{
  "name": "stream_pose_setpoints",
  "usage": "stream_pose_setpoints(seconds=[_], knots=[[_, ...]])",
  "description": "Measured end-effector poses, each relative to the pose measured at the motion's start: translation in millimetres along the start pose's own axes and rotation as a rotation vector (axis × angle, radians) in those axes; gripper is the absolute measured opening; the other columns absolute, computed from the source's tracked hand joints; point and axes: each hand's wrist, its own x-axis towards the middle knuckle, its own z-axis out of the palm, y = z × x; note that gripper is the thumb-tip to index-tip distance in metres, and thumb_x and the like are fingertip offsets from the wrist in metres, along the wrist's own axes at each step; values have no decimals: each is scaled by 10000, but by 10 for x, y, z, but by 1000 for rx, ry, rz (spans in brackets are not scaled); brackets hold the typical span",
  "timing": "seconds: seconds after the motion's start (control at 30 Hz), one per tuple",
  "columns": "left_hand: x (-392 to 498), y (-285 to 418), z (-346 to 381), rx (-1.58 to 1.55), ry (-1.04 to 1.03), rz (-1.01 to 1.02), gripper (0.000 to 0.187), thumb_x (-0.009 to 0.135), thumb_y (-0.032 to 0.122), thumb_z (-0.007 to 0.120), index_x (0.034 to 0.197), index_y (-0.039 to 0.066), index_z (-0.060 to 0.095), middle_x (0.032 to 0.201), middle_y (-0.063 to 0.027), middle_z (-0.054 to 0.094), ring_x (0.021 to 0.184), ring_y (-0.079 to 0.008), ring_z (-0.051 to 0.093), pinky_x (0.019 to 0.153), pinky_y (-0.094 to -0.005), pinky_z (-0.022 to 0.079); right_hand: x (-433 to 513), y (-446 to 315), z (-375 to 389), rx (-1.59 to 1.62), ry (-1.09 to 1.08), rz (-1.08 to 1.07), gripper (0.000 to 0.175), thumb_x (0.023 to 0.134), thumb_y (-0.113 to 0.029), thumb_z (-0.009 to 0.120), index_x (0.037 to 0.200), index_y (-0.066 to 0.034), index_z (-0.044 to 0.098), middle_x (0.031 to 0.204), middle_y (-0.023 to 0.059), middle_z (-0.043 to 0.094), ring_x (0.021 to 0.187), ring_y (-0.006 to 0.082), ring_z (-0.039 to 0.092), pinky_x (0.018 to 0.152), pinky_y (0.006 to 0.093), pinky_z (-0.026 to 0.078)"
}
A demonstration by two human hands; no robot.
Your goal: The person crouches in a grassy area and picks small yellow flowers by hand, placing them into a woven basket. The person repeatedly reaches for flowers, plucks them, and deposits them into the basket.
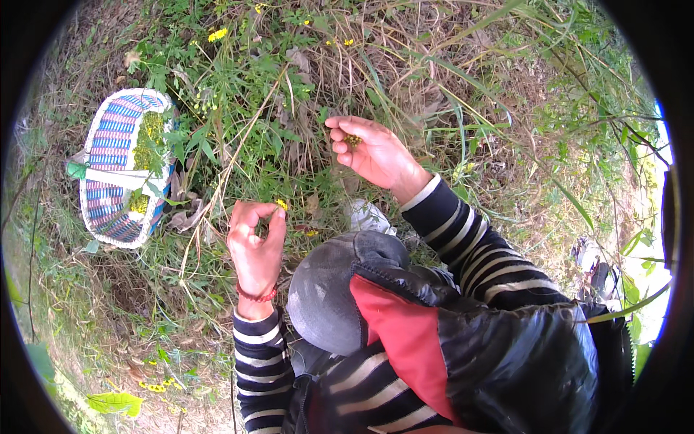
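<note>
My left hand point(255, 238), with a red bead bracelet point(257, 295) on the wrist, pinches a small yellow flower point(281, 204) between thumb and forefinger. Higher up and to the right, my right hand point(374, 149) has its fingers curled around a little bunch of yellow flower heads point(352, 140). A woven basket point(111, 144) in white, blue and pink lies on the ground left of both hands. Its white handle point(122, 178) crosses over the opening. Inside are many picked yellow flower heads point(147, 142), partly hidden by leaves and the handle.
Green leafy plants point(271, 125) and dry grass stems point(238, 157) fill the ground ahead. More yellow flowers grow at the top point(218, 34) and lower left point(157, 387). Long grass blades point(471, 81) arch in at upper right. My bent knee point(325, 293) is below the hands.
</note>
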Motion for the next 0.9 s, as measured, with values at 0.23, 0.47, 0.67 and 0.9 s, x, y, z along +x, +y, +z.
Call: stream_pose_setpoints(seconds=[0.23, 0.47, 0.67, 0.9], knots=[[1, 18, -32, 7, -1, -2, 134, 710, -61, 663, 811, -3, 596, 815, -101, 604, 768, -218, 559, 726, -320, 449, 206, -225, 7, -142, 98, -125, 256, 918, -225, 539, 1085, -32, 557, 600, -87, 332, 467, 12, 281, 377, 161, 230], [9, 63, -22, 35, -5, -11, 131, 706, -54, 671, 793, 8, 596, 814, -92, 608, 772, -220, 558, 736, -323, 445, 422, -191, 98, -885, 254, -506, 288, 819, -191, 672, 1063, -42, 636, 577, -85, 431, 473, 15, 322, 416, 190, 253], [-7, 48, 2, 17, 1, -24, 145, 694, -56, 678, 781, 13, 584, 792, -85, 595, 771, -225, 553, 759, -327, 436, 649, -139, 265, -1487, 307, -724, 252, 801, -260, 653, 940, -49, 651, 575, 72, 551, 479, 168, 489, 479, 314, 395], [-20, 42, 36, 5, -6, -35, 144, 696, -5, 678, 785, 50, 579, 795, -80, 617, 787, -245, 589, 966, -455, 369, 51, -133, 677, -1396, -154, -750, 185, 873, -160, 546, 763, -16, 579, 636, 107, 572, 553, 215, 567, 517, 311, 429]])
